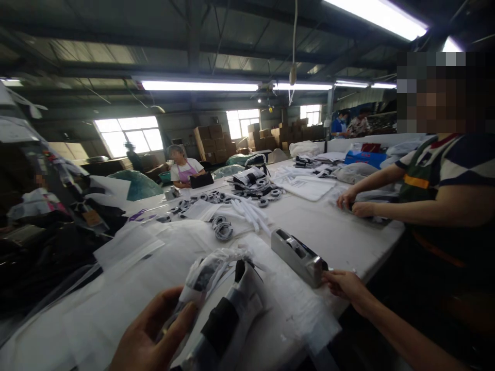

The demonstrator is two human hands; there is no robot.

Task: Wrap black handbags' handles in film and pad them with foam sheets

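Observation:
My left hand (154,335) is at the bottom edge, closed on a clear plastic bag (216,299) with a black and white item inside. My right hand (342,283) reaches out to the near end of a grey metal tape dispenser (299,255) on the white table (340,232). Its fingertips are curled against the dispenser's front. I cannot see whether tape is pinched in them.
A co-worker on the right has both hands (353,203) on packed items on the table. Rolled grey straps (222,229) and white bags lie across the middle. A seated person in a pink apron (185,172) is at the far end. Cardboard boxes (212,144) are stacked behind.

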